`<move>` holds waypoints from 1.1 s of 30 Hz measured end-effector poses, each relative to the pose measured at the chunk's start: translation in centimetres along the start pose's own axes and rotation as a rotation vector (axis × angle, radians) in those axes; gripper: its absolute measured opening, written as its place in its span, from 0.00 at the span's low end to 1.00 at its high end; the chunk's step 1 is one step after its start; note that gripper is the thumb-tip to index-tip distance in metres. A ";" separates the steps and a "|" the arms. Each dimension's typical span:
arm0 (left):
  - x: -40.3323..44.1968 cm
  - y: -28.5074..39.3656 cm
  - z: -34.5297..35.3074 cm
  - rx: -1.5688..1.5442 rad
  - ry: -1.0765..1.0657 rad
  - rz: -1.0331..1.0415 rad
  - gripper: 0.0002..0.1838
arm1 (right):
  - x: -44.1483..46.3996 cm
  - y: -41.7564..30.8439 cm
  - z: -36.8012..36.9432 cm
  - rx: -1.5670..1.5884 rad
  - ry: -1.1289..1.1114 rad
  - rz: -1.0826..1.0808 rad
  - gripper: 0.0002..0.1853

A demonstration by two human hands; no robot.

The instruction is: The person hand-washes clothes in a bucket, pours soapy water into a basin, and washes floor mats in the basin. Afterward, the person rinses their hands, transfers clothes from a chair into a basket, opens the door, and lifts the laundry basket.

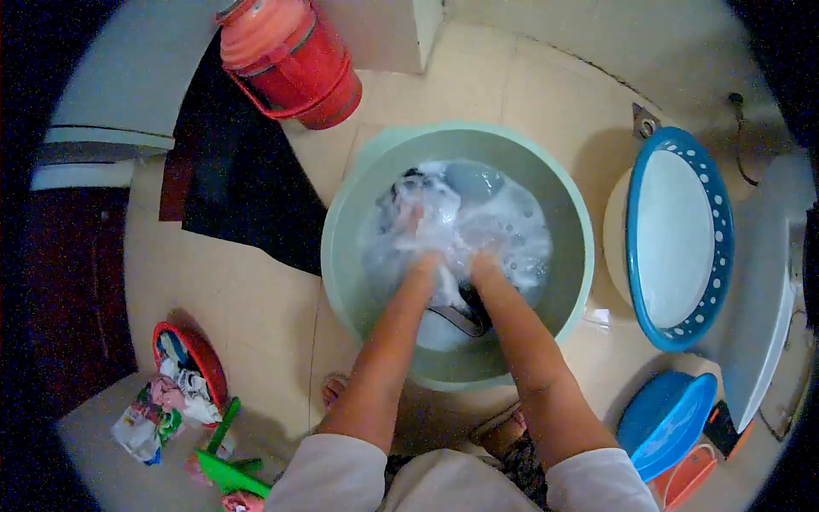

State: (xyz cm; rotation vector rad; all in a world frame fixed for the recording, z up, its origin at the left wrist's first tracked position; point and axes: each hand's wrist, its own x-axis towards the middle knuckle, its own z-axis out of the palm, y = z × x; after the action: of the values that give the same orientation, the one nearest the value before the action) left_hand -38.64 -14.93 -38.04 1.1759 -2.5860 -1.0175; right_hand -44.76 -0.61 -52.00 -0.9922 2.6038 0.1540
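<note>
"So, what occupies the 2 hands?"

"Wrist-deep in a pale green basin (572, 213), the left hand (426, 258) and right hand (484, 261) work amid white suds (522, 229). Foam hides the fingers, so I cannot tell whether they grip anything or lie open."

"And the wet item?"

"A dark soaked item (472, 299) lies in the basin's water, between the wrists and just beside the right hand, with a strap-like band (461, 322) curving near it."

"What surrounds the basin?"

"At right, 1 white basin with a dotted blue rim (723, 213) sits near 1 bright blue tub (670, 422). At left, a black mat (247, 188) covers pale floor tiles (256, 294), beyond it a red jug (294, 64). Lower left, crumpled clothes (183, 388) fill a red container (207, 358) beside a green plastic object (235, 472)."
</note>
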 end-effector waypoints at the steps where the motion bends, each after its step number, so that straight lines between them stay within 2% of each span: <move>1: 0.2 -0.2 0.7 0.131 -0.163 -0.025 0.34 | -0.4 -0.3 -2.4 0.026 -0.042 0.004 0.33; 3: -0.4 -1.0 1.5 0.283 -0.424 -0.063 0.34 | -2.0 -0.1 -6.1 0.058 -0.109 0.025 0.33; 5: -1.4 -1.5 2.4 0.302 -0.545 -0.086 0.34 | -3.0 0.4 -8.5 0.056 -0.151 0.026 0.33; 11: -2.0 1.0 3.1 0.195 -0.705 -0.144 0.34 | -3.3 0.9 -13.2 -0.029 -0.190 -0.002 0.33; 14: -0.2 4.1 0.7 0.102 -0.802 -0.128 0.35 | -3.4 0.9 -17.2 -0.090 -0.146 -0.017 0.33; 17: 0.9 7.3 -3.6 -0.031 -0.984 -0.116 0.35 | -4.4 0.7 -23.2 -0.098 0.045 -0.072 0.33; 18: -0.9 8.8 -5.5 -0.038 -0.969 -0.115 0.35 | -4.9 0.3 -25.4 -0.081 0.134 -0.106 0.33; 20: -5.2 10.9 -9.5 0.249 -0.539 0.032 0.34 | -5.6 -0.6 -28.7 0.033 0.329 -0.243 0.33; 21: -6.5 10.5 -9.4 0.258 -0.405 0.120 0.28 | -5.5 -1.2 -29.6 0.143 0.420 -0.339 0.33; 22: -7.0 10.6 -10.6 0.254 -0.400 0.114 0.28 | -4.7 -1.7 -29.5 0.271 0.481 -0.422 0.34; 23: -7.7 11.2 -12.6 0.211 -0.500 0.129 0.27 | -3.6 -2.2 -28.7 0.444 0.536 -0.508 0.39; 24: -8.1 11.5 -13.7 0.168 -0.604 0.147 0.26 | -2.7 -2.6 -27.9 0.440 0.537 -0.513 0.39; 26: -8.3 10.6 -13.5 0.147 -0.662 0.187 0.27 | -2.1 -3.7 -28.8 0.450 0.342 -0.312 0.38; 28: -9.0 10.3 -14.4 0.129 -0.721 0.226 0.27 | -2.1 -4.3 -29.4 0.396 0.341 -0.313 0.35; 30: -9.7 10.8 -17.0 0.207 -0.558 0.230 0.25 | -1.8 -4.3 -29.9 0.116 0.201 -0.403 0.30; 31: -9.6 10.5 -17.0 0.201 -0.553 0.232 0.25 | -2.5 -4.4 -30.4 0.048 0.245 -0.485 0.23; 33: -9.7 9.5 -16.5 0.453 -0.218 0.360 0.26 | -4.6 -3.6 -31.0 0.086 0.219 -0.571 0.24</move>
State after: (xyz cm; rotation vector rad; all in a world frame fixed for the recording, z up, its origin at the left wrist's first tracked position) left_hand -31.78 -12.28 -17.97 0.6426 -3.1544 -0.5244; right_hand -47.94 -7.31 -21.32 -1.7473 2.3619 -0.2186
